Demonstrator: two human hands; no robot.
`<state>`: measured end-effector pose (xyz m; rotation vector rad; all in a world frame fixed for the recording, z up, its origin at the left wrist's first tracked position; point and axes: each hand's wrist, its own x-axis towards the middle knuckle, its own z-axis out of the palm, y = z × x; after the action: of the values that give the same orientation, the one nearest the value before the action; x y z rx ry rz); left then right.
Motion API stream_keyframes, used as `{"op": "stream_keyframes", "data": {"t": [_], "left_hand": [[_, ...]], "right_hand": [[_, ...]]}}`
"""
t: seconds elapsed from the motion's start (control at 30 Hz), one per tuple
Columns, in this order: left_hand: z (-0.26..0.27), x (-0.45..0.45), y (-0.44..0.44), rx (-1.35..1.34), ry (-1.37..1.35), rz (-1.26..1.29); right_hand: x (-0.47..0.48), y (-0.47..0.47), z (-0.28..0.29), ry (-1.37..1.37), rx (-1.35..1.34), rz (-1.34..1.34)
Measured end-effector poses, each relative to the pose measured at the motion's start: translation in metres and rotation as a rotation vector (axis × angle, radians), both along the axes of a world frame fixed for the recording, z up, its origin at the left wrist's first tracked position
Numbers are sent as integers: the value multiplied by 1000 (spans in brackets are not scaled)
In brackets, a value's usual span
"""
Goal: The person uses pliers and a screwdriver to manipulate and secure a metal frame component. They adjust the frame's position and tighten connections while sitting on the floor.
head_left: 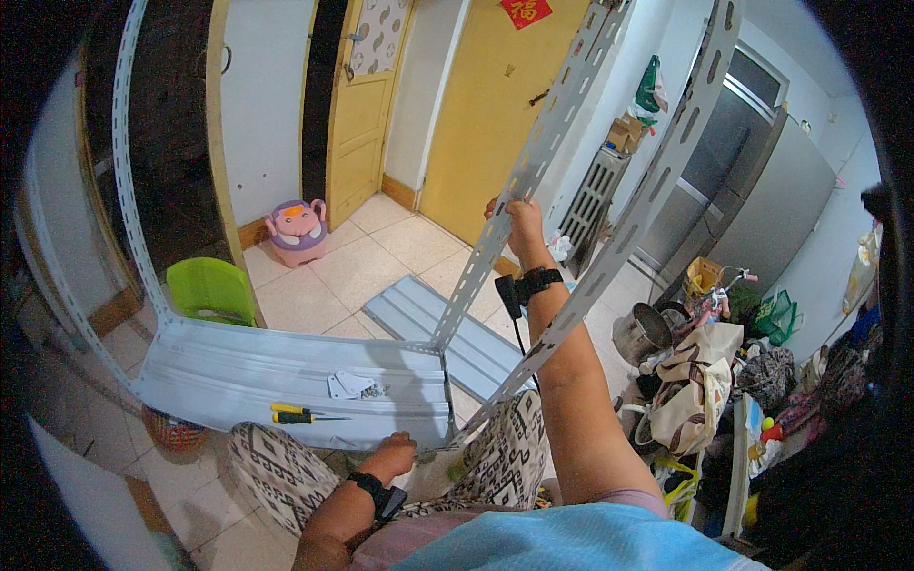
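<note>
My right hand (520,214) is closed around a slotted metal angle post (480,268), an upright of a shelving frame, at about its middle height. Low at the near edge of the grey metal shelf panel (285,357), my left hand (397,451) has its fingers curled; whether it holds anything cannot be seen. Two yellow-and-black screwdrivers (293,418) lie on the panel, left of that hand. Behind them are white metal corner plates (348,384) beside a small pile of bolts and nuts (377,390). A small bent metal tool (343,441) rests near the panel's front edge.
Another slotted post (607,264) slants up at the right, and a third (121,157) rises at the left. A loose shelf panel (421,314) lies on the tiled floor behind. Also around are a green chair (212,289), a pink-and-purple animal-shaped stool (298,232), a metal pot (640,333) and piled bags (689,400).
</note>
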<state>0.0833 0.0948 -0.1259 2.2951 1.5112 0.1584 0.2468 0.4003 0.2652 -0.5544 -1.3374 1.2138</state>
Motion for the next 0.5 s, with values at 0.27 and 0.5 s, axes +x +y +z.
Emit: {"op": "stream_keyframes", "data": {"t": [0.27,0.5], "left_hand": [[-3,-1,1,37,8,-18],[6,0,-1,15,-41,-4]], "right_hand": [[-1,0,0,28,7,17],[-1,1,0,-11,-1,-11]]}}
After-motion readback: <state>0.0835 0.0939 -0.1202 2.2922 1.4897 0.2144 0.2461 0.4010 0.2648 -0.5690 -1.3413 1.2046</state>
